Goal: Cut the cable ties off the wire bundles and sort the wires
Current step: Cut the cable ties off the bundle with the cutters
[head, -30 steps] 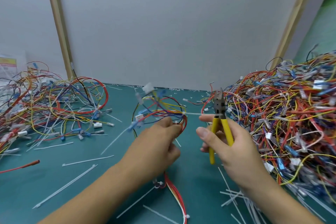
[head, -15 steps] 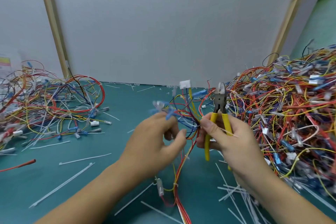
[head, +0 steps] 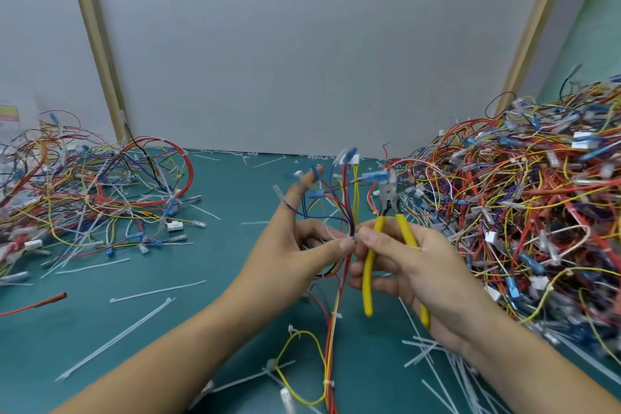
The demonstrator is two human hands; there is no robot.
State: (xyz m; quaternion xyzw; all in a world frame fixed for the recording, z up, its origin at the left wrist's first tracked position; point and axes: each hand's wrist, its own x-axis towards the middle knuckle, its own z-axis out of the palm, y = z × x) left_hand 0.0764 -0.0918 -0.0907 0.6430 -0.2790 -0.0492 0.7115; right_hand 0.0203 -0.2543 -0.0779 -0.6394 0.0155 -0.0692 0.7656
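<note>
A wire bundle (head: 346,202) of red, yellow, blue and purple wires with blue and white connectors stands upright between my hands and trails down to the table. My left hand (head: 295,245) pinches it between thumb and finger, index finger raised. My right hand (head: 406,265) grips yellow-handled cutters (head: 386,232), jaws up, while its thumb and forefinger also pinch the bundle at the same spot. A thin white cable tie (head: 331,233) shows at the pinch point.
A tall heap of tied wire bundles (head: 524,212) fills the right side. A lower pile of loose wires (head: 87,191) lies at the left. Cut white cable ties (head: 117,339) are scattered over the teal table (head: 235,232). A grey wall stands behind.
The bundle has been turned upright and my hands have come together on it. My left index finger has lifted. The cutters stay in my right hand, now slightly lower.
</note>
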